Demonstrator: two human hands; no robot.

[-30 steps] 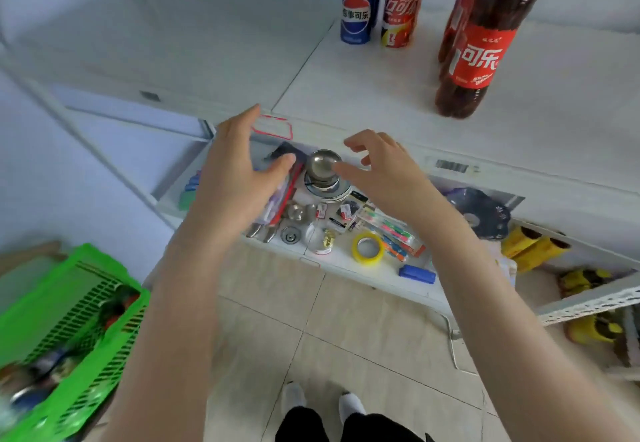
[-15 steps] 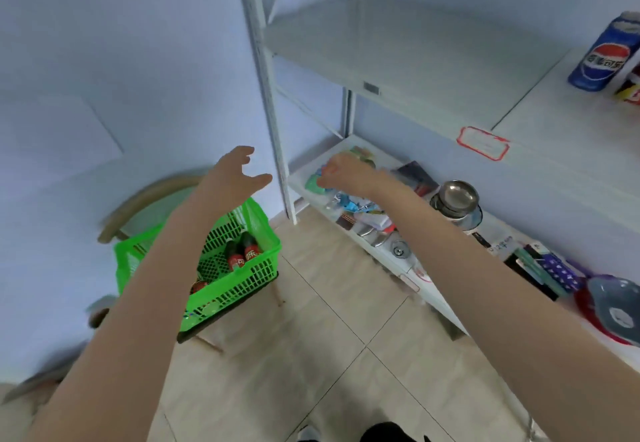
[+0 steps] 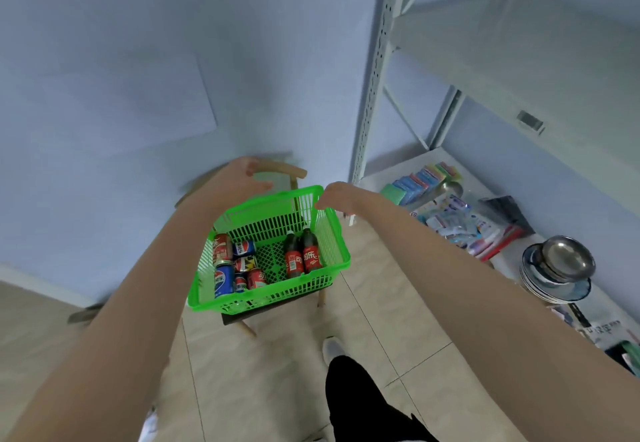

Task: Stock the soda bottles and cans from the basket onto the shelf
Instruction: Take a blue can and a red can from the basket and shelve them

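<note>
Left hand (image 3: 242, 178) and right hand (image 3: 334, 195) hover empty, fingers loose, above the basket (image 3: 277, 289); snagging its rim could tip it off the chair (image 3: 239, 319).

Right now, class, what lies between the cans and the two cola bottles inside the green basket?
Nothing lies there: the head view shows only a bare strip of the lattice floor of the basket between the cans and the two cola bottles.

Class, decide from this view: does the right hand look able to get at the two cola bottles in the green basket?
Probably yes. The right hand hangs empty above the far rim of the green basket; the two cola bottles stand at its right side, with nothing over them.
</note>
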